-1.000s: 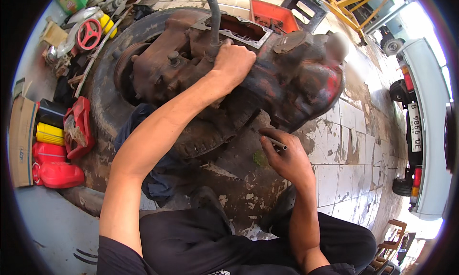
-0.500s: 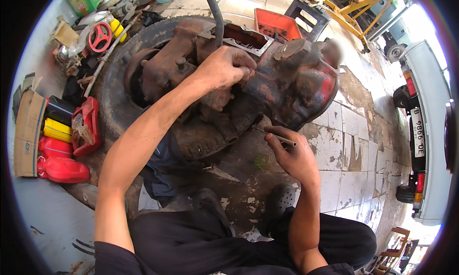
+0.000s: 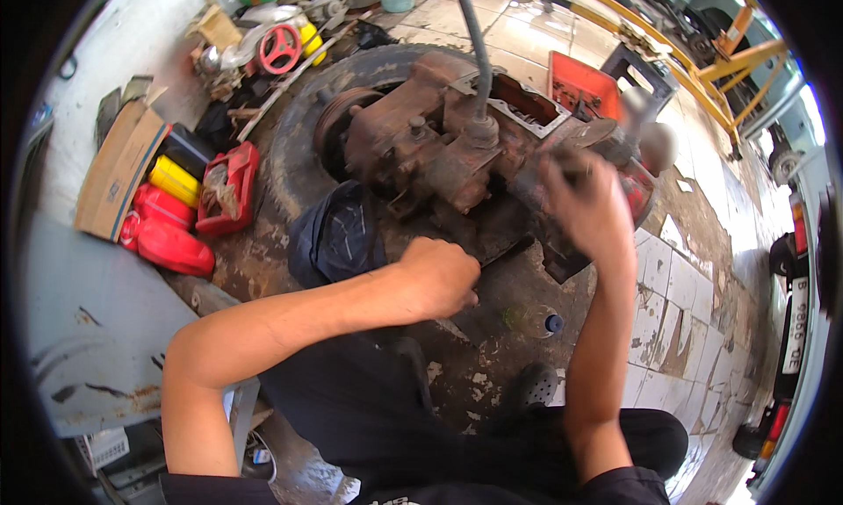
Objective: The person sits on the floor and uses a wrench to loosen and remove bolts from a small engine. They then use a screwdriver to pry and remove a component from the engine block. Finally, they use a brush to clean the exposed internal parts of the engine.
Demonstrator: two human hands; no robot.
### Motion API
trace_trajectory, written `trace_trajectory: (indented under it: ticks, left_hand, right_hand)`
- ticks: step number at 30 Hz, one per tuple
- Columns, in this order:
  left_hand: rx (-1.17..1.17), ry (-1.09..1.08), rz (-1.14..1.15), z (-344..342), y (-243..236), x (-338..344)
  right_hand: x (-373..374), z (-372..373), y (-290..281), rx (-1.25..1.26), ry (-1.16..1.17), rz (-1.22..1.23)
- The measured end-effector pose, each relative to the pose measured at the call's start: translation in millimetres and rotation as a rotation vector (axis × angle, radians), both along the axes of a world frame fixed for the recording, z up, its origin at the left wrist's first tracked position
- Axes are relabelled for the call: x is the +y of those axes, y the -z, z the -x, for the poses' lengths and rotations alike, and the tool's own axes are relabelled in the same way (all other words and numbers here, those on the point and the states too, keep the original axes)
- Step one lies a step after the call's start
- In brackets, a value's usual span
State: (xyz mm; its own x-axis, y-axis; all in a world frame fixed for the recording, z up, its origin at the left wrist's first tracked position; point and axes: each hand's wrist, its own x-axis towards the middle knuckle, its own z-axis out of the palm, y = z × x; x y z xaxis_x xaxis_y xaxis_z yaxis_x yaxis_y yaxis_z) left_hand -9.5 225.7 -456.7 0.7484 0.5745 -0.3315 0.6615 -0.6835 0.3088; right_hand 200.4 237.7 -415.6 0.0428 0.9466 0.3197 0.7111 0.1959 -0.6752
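A rusty gearbox [image 3: 452,158] with a tall lever [image 3: 481,57] and an opened top [image 3: 527,101] rests on a large tyre [image 3: 285,154]. My left hand [image 3: 439,279] is closed in a fist in front of it, low over the floor. Whatever may be inside that fist is hidden. My right hand [image 3: 587,202] is raised at the gearbox's right end, by the rounded housing [image 3: 639,193]. Motion smears its fingers, so I cannot see whether it holds anything. Below and between the hands lies a clear bottle [image 3: 531,321] with a blue cap.
A dark blue cloth or bag [image 3: 338,237] sits at the tyre's front left. Red containers [image 3: 171,241], a cardboard box [image 3: 118,176] and a red handwheel [image 3: 279,48] crowd the left. Behind the gearbox are a red tray [image 3: 584,85] of parts and a yellow hoist [image 3: 702,75].
My left hand has come off the gearbox, down toward me. My right hand has risen to the housing; the short metal rod it held is no longer discernible. The view has shifted left.
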Motion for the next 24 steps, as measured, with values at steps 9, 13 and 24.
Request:
trace_trajectory:
  ticks: [9, 13, 24]
  left_hand:
    - [0.332, 0.117, 0.084, -24, 6, -3]
    - [0.284, -0.008, 0.169, -11, 3, 34]
    - [-0.127, -0.537, 0.122, 40, 26, 127]
  right_hand:
    - [144, -7, 1, -0.858, -0.324, 0.279]
    - [145, -10, 28, -0.942, -0.457, 0.156]
    - [135, -5, 18, -0.8, -0.322, 0.134]
